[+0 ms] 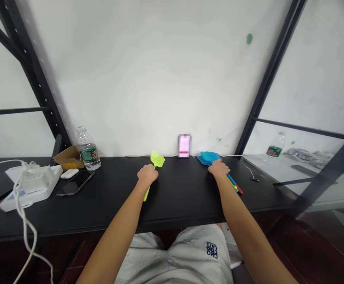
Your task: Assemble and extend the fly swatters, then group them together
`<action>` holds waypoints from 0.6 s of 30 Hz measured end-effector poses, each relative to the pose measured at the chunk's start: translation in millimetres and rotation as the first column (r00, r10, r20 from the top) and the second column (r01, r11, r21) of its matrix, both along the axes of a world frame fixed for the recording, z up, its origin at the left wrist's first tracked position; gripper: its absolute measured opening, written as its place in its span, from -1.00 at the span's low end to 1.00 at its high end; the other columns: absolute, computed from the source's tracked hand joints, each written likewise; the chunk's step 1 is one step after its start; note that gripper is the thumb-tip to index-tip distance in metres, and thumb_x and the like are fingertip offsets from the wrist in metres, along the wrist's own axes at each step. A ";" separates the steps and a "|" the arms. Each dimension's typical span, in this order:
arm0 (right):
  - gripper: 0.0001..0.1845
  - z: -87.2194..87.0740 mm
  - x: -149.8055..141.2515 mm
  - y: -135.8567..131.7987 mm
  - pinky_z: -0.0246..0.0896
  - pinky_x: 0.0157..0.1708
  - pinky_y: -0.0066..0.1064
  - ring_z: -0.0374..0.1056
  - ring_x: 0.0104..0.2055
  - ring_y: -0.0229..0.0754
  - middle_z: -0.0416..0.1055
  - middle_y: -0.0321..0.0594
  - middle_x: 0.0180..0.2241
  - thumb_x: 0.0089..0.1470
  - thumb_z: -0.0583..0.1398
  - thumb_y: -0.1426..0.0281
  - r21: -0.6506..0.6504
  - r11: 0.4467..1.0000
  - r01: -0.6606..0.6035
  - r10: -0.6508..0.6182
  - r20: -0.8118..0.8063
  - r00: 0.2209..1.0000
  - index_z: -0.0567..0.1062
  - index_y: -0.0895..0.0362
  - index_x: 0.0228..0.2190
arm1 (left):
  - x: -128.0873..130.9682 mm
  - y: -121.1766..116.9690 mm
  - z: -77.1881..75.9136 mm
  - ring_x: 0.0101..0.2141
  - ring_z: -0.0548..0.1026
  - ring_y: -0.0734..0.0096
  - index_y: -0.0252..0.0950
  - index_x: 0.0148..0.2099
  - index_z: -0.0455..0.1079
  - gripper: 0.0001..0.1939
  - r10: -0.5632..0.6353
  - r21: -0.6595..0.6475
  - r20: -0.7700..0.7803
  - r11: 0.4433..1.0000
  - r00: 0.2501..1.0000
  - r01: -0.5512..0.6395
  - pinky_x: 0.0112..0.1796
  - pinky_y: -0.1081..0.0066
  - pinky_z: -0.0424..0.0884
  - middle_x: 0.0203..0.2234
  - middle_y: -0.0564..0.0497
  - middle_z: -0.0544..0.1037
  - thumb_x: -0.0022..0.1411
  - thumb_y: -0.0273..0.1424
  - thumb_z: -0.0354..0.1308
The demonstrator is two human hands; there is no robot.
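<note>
My left hand is closed around the neck of a yellow-green fly swatter. Its perforated head sticks out beyond my fist toward the wall, and the handle end shows below, over the black tabletop. On the right, my right hand is closed at the necks of a bundle of fly swatters. The blue heads lie stacked beyond my fingers. Blue, yellow-green and red handles come out under my wrist and fan toward the front right. My fingers partly hide both necks.
At the wall stands a phone with a lit, blurred screen. Left are a water bottle, a cardboard box, a white earbud case, a dark phone and a white power strip with cables. A short cable lies right.
</note>
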State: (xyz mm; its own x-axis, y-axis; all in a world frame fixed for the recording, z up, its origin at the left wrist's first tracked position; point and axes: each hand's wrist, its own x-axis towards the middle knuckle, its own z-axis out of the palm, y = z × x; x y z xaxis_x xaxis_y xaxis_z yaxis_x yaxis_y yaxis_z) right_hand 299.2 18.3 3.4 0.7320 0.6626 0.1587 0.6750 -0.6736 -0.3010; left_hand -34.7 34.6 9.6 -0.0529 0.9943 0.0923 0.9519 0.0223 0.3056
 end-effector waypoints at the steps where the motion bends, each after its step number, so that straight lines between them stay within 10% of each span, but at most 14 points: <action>1: -0.26 0.2 0.6 0.0 0.07 0.01 -0.06 0.23 0.13 0.22 0.27 0.35 0.04 -0.02 0.19 0.37 -0.007 1.000 -0.003 0.003 0.006 1.000 0.17 0.37 0.17 | 0.1 -0.3 0.2 -0.11 0.51 -0.04 -0.29 -0.12 0.45 -0.69 0.000 -0.001 -0.003 1.000 1.000 0.000 -0.21 0.20 0.42 -0.14 -0.29 0.52 0.12 -0.30 0.05; 18: -0.40 5.8 0.3 -2.0 0.28 -0.07 -0.18 0.34 0.07 0.11 0.38 0.21 -0.04 -0.03 0.25 0.44 -0.070 0.993 -0.090 0.089 -0.010 0.996 0.33 0.28 0.07 | 1.0 -1.7 2.2 -0.13 0.52 -0.04 -0.29 -0.13 0.46 -0.69 -0.009 -0.011 -0.002 1.000 1.000 0.009 -0.23 0.21 0.42 -0.13 -0.30 0.53 0.08 -0.32 0.08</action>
State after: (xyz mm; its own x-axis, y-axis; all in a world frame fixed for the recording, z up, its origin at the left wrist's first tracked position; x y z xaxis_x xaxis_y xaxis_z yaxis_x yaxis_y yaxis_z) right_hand 299.5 16.3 9.1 0.6700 0.7350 0.1046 0.7318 -0.6302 -0.2593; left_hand -33.8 32.9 11.8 -0.0439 0.9957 0.0811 0.9526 0.0172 0.3037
